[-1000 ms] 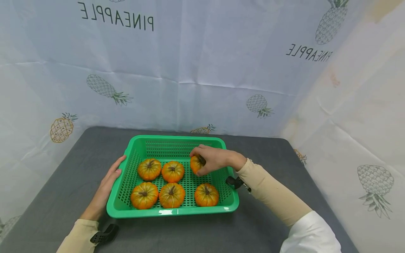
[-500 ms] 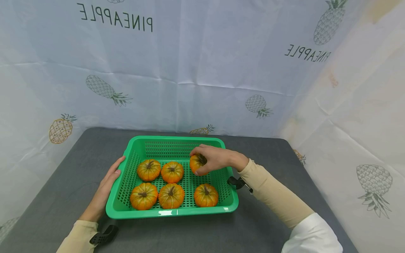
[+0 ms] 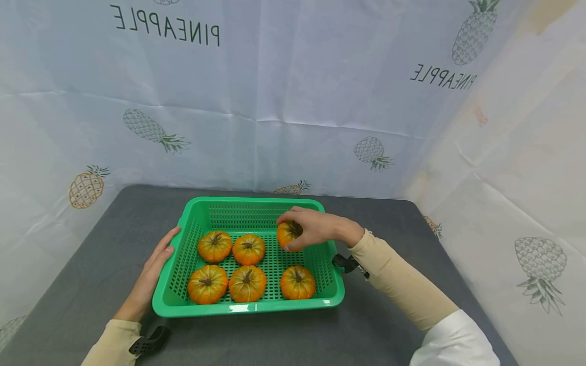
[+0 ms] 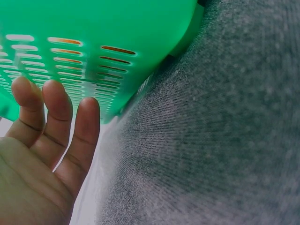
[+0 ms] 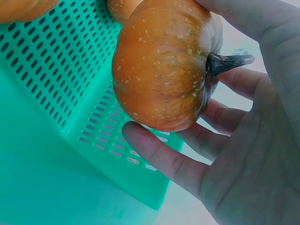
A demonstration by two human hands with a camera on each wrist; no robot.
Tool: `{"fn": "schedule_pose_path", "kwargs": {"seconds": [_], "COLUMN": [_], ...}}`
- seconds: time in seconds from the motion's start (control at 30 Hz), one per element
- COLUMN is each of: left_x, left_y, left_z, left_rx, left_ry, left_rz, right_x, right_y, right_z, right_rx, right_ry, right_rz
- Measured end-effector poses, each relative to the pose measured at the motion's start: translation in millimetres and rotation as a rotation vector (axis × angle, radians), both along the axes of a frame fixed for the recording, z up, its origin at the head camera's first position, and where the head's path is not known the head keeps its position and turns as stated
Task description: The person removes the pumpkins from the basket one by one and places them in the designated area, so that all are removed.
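Note:
In the head view a green plastic basket with slotted walls holds several small orange pumpkins. My right hand reaches in at the back right and grips one pumpkin between thumb and fingers. The right wrist view shows this pumpkin close up, its dark stem toward the palm. At the basket's left side my left hand rests against the outer wall and rim. In the left wrist view the fingers of that hand are fairly straight beside the slotted wall; its thumb is out of sight there.
In the basket, two pumpkins stand in the back row, one at left and one nearer the middle. The front row has a left one, a middle one and a right one. A dark grey table lies beneath.
My right hand has shifted slightly right and up with the pumpkin in its grip. The left hand stays at the basket's side, and the other pumpkins keep their places.

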State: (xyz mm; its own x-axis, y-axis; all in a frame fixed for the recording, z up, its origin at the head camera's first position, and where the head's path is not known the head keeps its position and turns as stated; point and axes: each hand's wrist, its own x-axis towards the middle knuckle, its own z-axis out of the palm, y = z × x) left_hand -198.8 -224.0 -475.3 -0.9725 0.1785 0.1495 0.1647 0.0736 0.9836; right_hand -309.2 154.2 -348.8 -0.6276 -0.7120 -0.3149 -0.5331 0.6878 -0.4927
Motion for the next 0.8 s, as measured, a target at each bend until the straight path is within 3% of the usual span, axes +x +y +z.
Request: {"fn": "schedule_pose_path", "kwargs": {"seconds": [0.53,0.8], "left_x": [0.2,0.1], "left_y": [0.5,0.4], "left_z": [1.3,1.3], "left_rx": [-0.009,-0.001], "left_ry": [-0.005,-0.007], "left_rz": [0.004,0.005], "right_x": [0.2,-0.5], "right_y": [6,11], "right_z": [8.3,8.2], "right_rx": [0.019,-0.041], "right_ry": [0.044,0.019], "right_rz": [0.002,-0.036]}}
